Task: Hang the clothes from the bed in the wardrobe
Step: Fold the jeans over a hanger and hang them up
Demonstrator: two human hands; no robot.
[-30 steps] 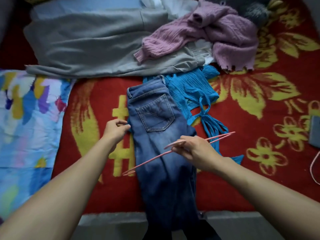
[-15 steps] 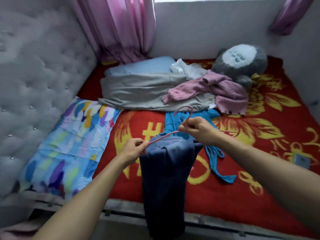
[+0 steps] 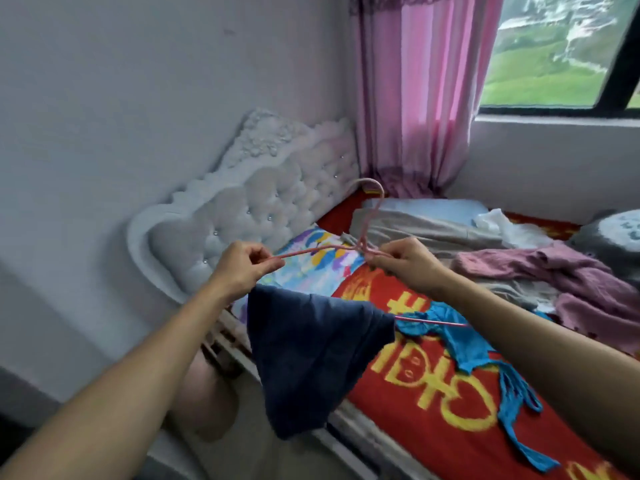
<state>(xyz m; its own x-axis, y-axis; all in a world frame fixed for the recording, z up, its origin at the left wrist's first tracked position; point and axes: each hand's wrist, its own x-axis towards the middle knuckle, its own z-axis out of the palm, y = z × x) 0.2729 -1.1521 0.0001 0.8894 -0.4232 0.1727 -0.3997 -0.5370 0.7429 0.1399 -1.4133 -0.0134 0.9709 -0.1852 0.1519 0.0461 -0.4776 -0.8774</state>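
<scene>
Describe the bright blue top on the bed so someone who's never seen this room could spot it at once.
Start at the bed's red blanket with yellow lettering. Near its front edge, in front of the grey garment and mauve knit sweater further back, lies the blue top. It is the only turquoise piece, with long ties trailing toward the edge.

Two hands, one left hand [image 3: 239, 268] and one right hand [image 3: 405, 268], share one pink hanger [image 3: 311, 251] bearing one pair of jeans [image 3: 311, 355]. On the one bed [image 3: 433, 393]: one blue top [image 3: 464, 344], one pink sweater [image 3: 554, 271], one grey garment [image 3: 415, 233], one white cloth [image 3: 498, 226], one plush toy [image 3: 613, 237] and one patterned pillow [image 3: 311, 268]. Around it: one tufted headboard [image 3: 242, 209], one pink curtain [image 3: 415, 98], one window [image 3: 554, 53].
</scene>
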